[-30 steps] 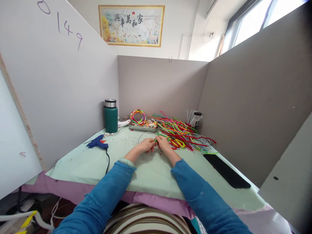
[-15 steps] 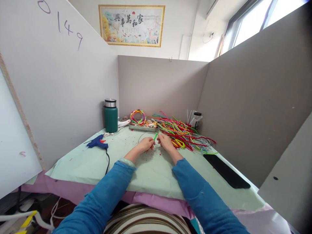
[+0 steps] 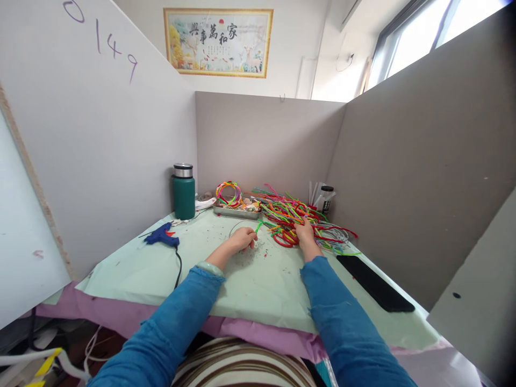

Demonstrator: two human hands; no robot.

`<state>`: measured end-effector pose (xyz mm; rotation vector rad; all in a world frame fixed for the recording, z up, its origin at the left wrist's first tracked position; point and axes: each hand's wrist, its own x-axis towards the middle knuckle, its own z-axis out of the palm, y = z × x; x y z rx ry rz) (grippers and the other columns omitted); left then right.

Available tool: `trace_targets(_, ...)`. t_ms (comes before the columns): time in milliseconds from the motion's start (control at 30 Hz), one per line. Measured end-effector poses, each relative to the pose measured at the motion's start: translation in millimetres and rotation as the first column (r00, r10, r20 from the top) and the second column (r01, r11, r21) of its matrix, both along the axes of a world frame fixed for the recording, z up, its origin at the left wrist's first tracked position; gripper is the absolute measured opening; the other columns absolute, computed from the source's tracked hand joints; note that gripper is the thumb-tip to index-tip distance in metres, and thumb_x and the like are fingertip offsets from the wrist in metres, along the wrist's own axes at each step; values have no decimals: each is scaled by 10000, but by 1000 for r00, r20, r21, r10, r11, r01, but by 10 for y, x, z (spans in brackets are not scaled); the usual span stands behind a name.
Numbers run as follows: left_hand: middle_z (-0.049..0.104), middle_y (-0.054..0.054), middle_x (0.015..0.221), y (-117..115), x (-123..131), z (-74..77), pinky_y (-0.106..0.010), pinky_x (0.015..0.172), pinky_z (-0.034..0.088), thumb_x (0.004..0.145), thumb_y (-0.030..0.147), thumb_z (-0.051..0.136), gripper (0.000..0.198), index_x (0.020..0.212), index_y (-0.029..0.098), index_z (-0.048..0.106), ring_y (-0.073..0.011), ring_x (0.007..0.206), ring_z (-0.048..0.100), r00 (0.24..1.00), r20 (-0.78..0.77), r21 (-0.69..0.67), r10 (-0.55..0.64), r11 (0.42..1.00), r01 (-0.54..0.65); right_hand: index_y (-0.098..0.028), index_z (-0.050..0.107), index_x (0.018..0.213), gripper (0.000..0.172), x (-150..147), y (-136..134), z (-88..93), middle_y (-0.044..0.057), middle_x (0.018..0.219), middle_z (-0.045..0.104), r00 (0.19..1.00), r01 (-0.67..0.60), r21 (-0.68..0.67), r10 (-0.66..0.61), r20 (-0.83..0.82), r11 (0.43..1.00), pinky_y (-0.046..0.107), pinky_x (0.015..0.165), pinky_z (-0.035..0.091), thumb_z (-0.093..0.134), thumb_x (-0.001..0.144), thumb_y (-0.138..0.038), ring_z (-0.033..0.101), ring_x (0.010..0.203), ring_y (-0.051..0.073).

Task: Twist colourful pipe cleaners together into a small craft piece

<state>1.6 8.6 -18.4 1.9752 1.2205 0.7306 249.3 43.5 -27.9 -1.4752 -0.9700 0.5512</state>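
My left hand point(image 3: 244, 239) is closed in a pinch above the table. Its fingers hold a thin wire hoop point(image 3: 230, 230) near a short stretch wrapped in bright green pipe cleaner point(image 3: 258, 226). Over to the right, my right hand point(image 3: 305, 234) is at the near side of a tangled pile of coloured pipe cleaners point(image 3: 282, 207). Its fingers are bent closed on strands there; which strand they grip is hidden. Red loops point(image 3: 285, 239) of the pile lie just left of this hand.
A metal tray point(image 3: 237, 213) behind my hands holds finished-looking coloured rings point(image 3: 228, 193). On the left are a blue glue gun point(image 3: 162, 235) with its cord and a green bottle point(image 3: 184, 192). A black flat object point(image 3: 374, 282) lies at right. A jar point(image 3: 324, 199) stands at the back.
My right hand has left the green-wrapped spot and moved right to the pipe cleaner pile. Strands there have shifted, with red loops now showing at the front. My left hand stays with the hoop.
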Motion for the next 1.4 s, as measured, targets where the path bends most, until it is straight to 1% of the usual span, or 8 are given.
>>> trace_targets(233, 571, 26, 547, -31, -2, 25, -193, 381, 294, 792, 267, 426, 186, 781, 144, 565, -57, 341, 378, 1000, -5, 3, 3, 1000, -3, -165, 467, 1238, 416, 7, -52, 77, 93, 1026, 638, 914, -136, -9, 122, -387, 991, 198, 475, 463, 478, 822, -163, 653, 695, 131)
trace_targets(367, 569, 28, 549, -63, 3, 53, -197, 387, 301, 792, 262, 419, 189, 784, 144, 567, -59, 342, 374, 1000, -20, 2, 1, 1000, -1, -149, 552, 1169, 357, 18, -44, 42, 124, 1061, 632, 995, 17, -104, -7, 95, 994, 292, 670, 506, 473, 828, -221, 644, 878, 209)
trace_targets(500, 578, 27, 561, -63, 4, 52, -198, 394, 307, 791, 266, 416, 203, 796, 145, 578, -60, 346, 382, 999, -40, 5, 0, 1000, 1, -166, 609, 1121, 347, 9, -67, -13, 163, 1157, 578, 764, 231, -176, -66, 641, 957, 404, 820, 458, 506, 803, -259, 570, 1042, 297)
trace_targets(900, 600, 18, 588, -76, -7, 57, -202, 398, 310, 795, 284, 414, 237, 827, 140, 600, -61, 354, 390, 995, -101, 31, -3, 999, 7, -163, 707, 901, 254, -33, -159, -36, 165, 1024, 626, 499, 383, -249, 28, 866, 890, 470, 853, 349, 489, 771, -178, 481, 1082, 319)
trace_targets(1067, 617, 10, 609, -101, -9, 76, -194, 413, 312, 804, 315, 418, 275, 857, 140, 622, -59, 367, 397, 988, -152, 27, 1, 1000, 3, -143, 694, 881, 231, -37, -162, -20, 172, 1017, 627, 525, 397, -261, 15, 851, 880, 477, 862, 316, 492, 772, -169, 453, 1089, 324)
trace_targets(1200, 628, 1, 609, -115, -8, 82, -186, 415, 305, 788, 313, 440, 269, 834, 142, 642, -59, 368, 402, 986, -165, 36, 9, 999, -3, -85, 631, 986, 278, -57, -188, 78, 222, 1044, 600, 537, 416, -47, -203, 819, 908, 454, 867, 329, 429, 841, -208, 467, 1079, 318)
trace_targets(1267, 626, 0, 593, -117, -6, 78, -186, 416, 301, 766, 299, 464, 244, 784, 148, 655, -63, 370, 405, 981, -188, 58, 37, 998, -27, -87, 603, 1007, 315, -114, -215, 144, 218, 995, 611, 575, 325, 62, -249, 779, 944, 419, 849, 351, 380, 883, -272, 505, 1034, 301)
trace_targets(1400, 607, 1, 529, -122, -3, 73, -180, 441, 294, 721, 290, 523, 201, 673, 162, 670, -76, 415, 421, 973, -209, 102, 97, 992, -77, -158, 584, 921, 278, -354, -276, 210, 100, 795, 645, 749, -55, 95, -21, 663, 994, 310, 719, 397, 369, 885, -329, 578, 756, 205)
